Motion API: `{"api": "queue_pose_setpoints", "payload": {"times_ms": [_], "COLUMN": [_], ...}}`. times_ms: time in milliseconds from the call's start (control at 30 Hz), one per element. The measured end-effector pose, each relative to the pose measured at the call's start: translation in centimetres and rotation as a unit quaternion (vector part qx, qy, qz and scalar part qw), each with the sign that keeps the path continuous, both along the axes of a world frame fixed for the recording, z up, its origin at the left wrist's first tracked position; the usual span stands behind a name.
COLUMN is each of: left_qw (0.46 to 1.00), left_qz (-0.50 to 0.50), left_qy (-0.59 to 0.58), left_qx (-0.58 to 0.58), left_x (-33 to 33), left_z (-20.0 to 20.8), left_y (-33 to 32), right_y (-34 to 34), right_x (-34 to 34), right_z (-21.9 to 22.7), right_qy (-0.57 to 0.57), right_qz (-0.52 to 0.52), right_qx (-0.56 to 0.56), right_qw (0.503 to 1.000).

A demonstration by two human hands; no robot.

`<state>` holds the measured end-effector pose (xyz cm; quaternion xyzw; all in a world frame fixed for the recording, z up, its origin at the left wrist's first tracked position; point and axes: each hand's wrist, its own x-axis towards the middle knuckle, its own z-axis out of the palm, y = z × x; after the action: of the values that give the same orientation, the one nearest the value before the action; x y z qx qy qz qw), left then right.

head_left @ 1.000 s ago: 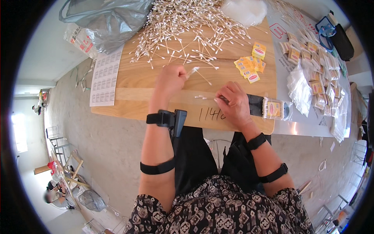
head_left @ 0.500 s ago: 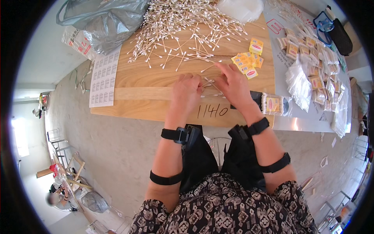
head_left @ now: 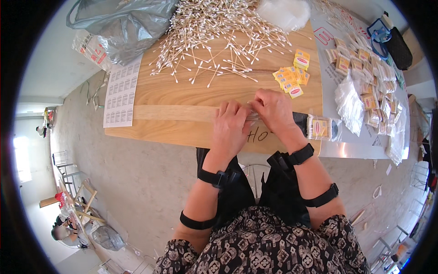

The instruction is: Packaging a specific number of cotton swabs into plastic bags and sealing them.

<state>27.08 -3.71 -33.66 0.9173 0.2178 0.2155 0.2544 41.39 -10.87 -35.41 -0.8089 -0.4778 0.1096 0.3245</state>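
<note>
Meeting over the near part of the wooden table [head_left: 169, 130], the two hands come close together around a few cotton swabs [head_left: 252, 117], which lie between them with only short parts showing. The right hand [head_left: 274, 109] is mostly closed, thumb and forefinger pinched at the swabs; the left hand [head_left: 229, 127], just beside it, has its fingers curled inward, but its grip is hidden, so I cannot tell whether it holds anything. On the far side spreads a heap of loose swabs [head_left: 212, 32], with a grey plastic bag [head_left: 125, 29] to its left and a printed sheet [head_left: 121, 98] nearer, at the table's left edge. Yellow cards [head_left: 287, 78] lie beyond the right hand. Right of that hand sits a filled packet [head_left: 320, 127]; farther right are clear bags [head_left: 350, 107] and many more packets [head_left: 372, 102].
</note>
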Motion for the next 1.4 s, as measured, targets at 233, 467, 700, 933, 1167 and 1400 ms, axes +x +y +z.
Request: {"api": "queue_pose_setpoints", "payload": {"times_ms": [233, 467, 700, 933, 1167, 1400], "left_qw": [0.999, 0.999, 0.998, 0.994, 0.986, 0.984], "left_qz": [-0.005, -0.013, 0.024, 0.055, 0.139, 0.154], "left_qy": [-0.024, -0.048, -0.061, -0.085, 0.030, 0.048], "left_qx": [0.020, -0.002, 0.023, 0.028, 0.089, 0.078], "left_x": [0.1, 0.0, 0.0, -0.4, 2.2, 2.4], "left_z": [-0.6, -1.0, -0.2, -1.8, -0.3, -0.5], "left_y": [-0.2, 0.1, -0.3, 3.3, 9.2, 10.1], "right_y": [4.3, 4.8, 1.3, 0.0, -0.4, -0.6], "right_x": [1.5, 1.9, 2.1, 1.9, 1.2, 1.2], "right_z": [0.6, -0.2, 1.4, 1.5, 0.7, 0.5], "right_qy": [-0.062, -0.019, 0.063, 0.071, 0.067, 0.090], "right_qz": [-0.072, -0.025, 0.080, 0.123, 0.089, 0.090], "right_qx": [0.124, 0.048, 0.002, 0.012, 0.034, 0.047], "right_qw": [0.988, 0.998, 0.995, 0.990, 0.993, 0.991]}}
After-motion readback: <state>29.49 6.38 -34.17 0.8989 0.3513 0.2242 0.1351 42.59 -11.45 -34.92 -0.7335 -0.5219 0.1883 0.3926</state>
